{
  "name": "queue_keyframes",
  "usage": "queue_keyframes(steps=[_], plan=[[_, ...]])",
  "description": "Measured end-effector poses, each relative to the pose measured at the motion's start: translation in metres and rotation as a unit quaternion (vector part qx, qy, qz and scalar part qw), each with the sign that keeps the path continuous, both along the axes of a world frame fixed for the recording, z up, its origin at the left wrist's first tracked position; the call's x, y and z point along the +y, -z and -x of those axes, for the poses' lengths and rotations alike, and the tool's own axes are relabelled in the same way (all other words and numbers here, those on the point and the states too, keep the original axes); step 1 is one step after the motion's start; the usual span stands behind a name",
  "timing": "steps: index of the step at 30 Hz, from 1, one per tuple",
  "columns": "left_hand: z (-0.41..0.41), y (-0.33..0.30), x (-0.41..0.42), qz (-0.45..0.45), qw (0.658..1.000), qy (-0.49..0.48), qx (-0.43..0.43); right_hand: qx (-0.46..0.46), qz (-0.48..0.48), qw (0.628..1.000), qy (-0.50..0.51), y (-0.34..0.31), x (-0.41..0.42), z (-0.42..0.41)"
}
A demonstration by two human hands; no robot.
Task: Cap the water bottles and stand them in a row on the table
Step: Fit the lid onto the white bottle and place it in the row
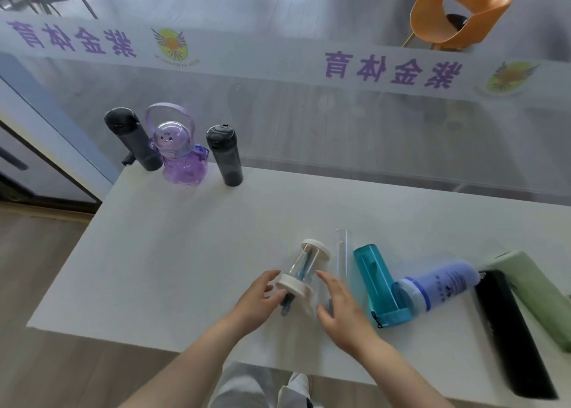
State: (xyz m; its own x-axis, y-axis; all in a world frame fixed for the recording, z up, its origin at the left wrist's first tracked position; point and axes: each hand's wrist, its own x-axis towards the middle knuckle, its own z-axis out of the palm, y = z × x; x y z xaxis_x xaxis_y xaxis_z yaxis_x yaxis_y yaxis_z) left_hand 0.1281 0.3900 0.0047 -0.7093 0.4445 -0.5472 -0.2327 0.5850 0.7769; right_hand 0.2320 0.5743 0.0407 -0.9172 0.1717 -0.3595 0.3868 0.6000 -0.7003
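A clear bottle [304,267] with white discs at both ends lies tilted near the table's front, a blue part inside it. My left hand [262,296] holds its near white end, thumb above and fingers curled under. My right hand [338,308] hovers just right of that bottle with fingers straight, gripping nothing. At the back left stand a dark grey bottle [133,138], a purple bottle [182,157] with a loop handle, and a second dark grey bottle [224,157], all three capped.
Right of my hands lie a clear tube [341,253], a teal bottle [378,284], a lavender bottle [445,281], a black bottle [509,330] and a green bottle [537,296]. The white table [173,253] backs onto a glass wall. An orange chair [457,15] stands beyond the glass.
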Motion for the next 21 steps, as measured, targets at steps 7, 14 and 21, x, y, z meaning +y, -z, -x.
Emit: queue_keyframes(steps=[7,14,21], plan=[[-0.023,0.001,0.011,-0.024,0.999,-0.039,-0.027,-0.034,0.042,0.999,-0.002,0.01,-0.016,-0.009],[-0.028,-0.002,0.011,-0.032,0.998,-0.045,-0.021,-0.044,0.06,0.996,0.045,0.022,-0.026,-0.008],[-0.027,-0.003,-0.001,-0.021,0.999,-0.034,0.021,-0.012,0.069,0.995,0.072,0.017,-0.022,-0.01]])
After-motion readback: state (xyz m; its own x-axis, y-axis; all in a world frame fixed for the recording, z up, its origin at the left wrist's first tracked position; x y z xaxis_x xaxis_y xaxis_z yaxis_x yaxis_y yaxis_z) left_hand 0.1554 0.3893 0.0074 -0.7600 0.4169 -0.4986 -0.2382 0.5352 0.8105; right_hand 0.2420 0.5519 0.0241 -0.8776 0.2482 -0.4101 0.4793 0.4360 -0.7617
